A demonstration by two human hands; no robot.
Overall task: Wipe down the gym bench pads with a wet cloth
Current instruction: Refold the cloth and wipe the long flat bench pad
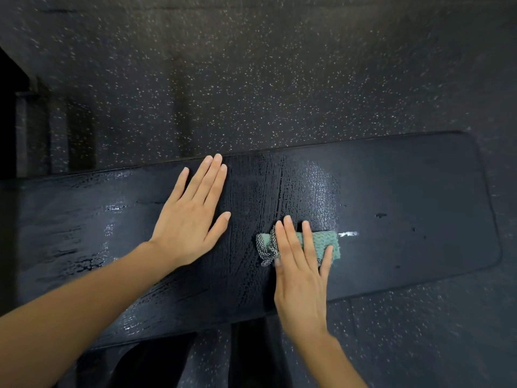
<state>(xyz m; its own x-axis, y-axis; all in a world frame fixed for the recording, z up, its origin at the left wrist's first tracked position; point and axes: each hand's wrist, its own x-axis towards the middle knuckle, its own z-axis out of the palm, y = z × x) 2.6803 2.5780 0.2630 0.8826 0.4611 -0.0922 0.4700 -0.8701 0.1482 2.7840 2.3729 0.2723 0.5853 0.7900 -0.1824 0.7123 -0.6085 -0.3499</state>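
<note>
A person leans over a dark gym bench pad [405,191], seen from a head-worn camera looking down, and presses a folded green cloth [321,239] flat against its upholstery. The right hand [300,278] lies on top of the cloth with its fingers straight and slightly spread; its grip is wide, pressing rather than clutching, with the thumb at the cloth's left end, where a grey-and-white mesh patch [267,249] shows. The cloth sits near the middle of the pad, toward the edge closest to the person. The left hand [190,217] rests palm-down on the pad just to the left, apart from the cloth, its grip wide too, fingers extended and holding nothing. Fine wet streaks [251,197] glisten across the pad's centre and left portion, while the right end looks duller, with a few dark spots [380,215] and a small pale smear [347,234] just beside the cloth's right edge. A dark speckled rubber floor [251,79] surrounds the pad.
</note>
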